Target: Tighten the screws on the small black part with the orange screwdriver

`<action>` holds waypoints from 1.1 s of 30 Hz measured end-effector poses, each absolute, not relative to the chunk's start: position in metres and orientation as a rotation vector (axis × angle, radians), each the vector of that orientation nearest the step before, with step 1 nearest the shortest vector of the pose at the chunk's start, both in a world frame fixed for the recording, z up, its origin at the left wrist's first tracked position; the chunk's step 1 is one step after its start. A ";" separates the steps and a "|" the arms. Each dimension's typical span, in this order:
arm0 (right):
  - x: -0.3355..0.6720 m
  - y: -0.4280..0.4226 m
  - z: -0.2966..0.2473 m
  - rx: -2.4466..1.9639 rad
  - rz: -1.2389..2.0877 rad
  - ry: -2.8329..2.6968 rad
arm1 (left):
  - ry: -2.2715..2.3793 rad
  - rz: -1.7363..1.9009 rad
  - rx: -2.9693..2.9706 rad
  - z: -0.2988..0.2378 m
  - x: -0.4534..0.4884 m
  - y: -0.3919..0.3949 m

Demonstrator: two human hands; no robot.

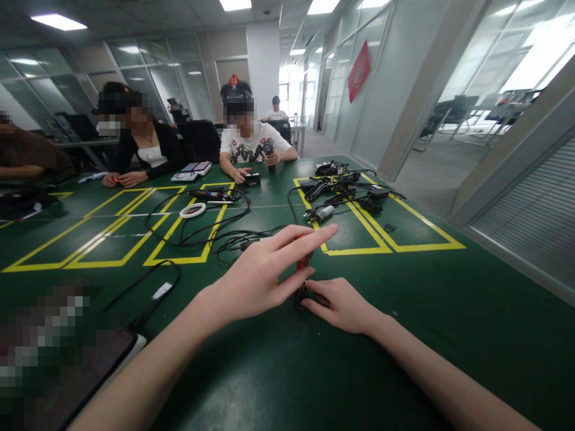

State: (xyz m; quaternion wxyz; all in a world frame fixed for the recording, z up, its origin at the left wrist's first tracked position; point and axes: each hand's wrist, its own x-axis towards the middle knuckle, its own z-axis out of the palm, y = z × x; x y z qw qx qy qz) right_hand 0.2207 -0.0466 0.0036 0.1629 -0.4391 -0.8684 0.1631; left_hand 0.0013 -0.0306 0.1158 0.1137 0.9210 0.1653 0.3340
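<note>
My left hand (265, 269) pinches what looks like a red-handled screwdriver (305, 260) between thumb and fingers, its index finger stretched out past it. Most of the tool is hidden by the fingers. Just below, my right hand (344, 305) is closed on a small black part (300, 294) at the green tabletop (404, 359). The tool stands above this part; whether the two touch I cannot tell. The part's exact kind is too small and covered to make out.
Black cables (251, 238) lie coiled ahead of my hands, near a white tape ring (193, 210). Right of centre sits a heap of black cords and adapters (332, 187). A dark device (112, 359) lies at left. Across the table, a person (254, 140) holds a drill-like tool (269, 152).
</note>
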 end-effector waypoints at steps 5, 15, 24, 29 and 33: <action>0.221 -0.047 0.004 -1.251 0.500 -2.466 | 0.530 0.946 2.750 0.115 0.001 -0.030; 0.224 -0.046 0.000 -1.238 0.515 -2.479 | 0.465 0.882 2.661 0.117 0.005 -0.031; 0.224 -0.046 0.000 -1.214 0.506 -2.458 | 0.471 0.950 2.640 0.112 0.006 -0.031; 0.224 -0.046 0.004 -1.212 0.504 -2.484 | 0.427 0.955 2.631 0.114 0.007 -0.030; 0.224 -0.046 0.003 -1.239 0.493 -2.492 | 0.450 0.923 2.673 0.112 0.006 -0.027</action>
